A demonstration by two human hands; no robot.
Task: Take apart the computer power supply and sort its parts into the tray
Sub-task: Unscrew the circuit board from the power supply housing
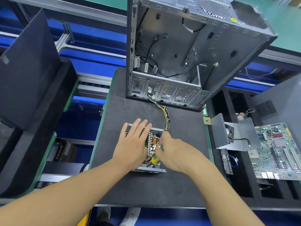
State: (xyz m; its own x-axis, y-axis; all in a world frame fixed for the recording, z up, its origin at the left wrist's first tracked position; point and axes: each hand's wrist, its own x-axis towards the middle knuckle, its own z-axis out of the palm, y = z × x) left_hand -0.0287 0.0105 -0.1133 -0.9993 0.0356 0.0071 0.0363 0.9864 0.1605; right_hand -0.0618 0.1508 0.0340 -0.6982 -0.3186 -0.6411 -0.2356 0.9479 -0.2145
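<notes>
Bracing the power supply [152, 141] is the job of the left hand [133, 144]. It lies flat on the left part of the open unit, fingers straight and spread, pressing down so the housing does not slide on the mat [179, 185]. The unit sits at the centre of the frame, lid off, with coil and capacitors exposed.

The right hand [172, 152] curls round a green-and-yellow handle, most likely a screwdriver [154, 160], held over the right side of the board. The tip is hidden by the fingers, so the fastener it addresses cannot be identified.

A cable [165, 115] of yellow and dark wires runs from the unit's upper right corner up to the case [171, 54], which stands open in the upper centre of the frame. The unit therefore appears to remain tethered, which would explain why it is worked on close to the case.

The tray [244, 190] lies at the right edge of the frame. It already holds a motherboard [276, 149] and a metal bracket [228, 136].

Judgement: the step in hand is freeing the board from the housing. No power supply part can be picked out in the tray yet.
</notes>
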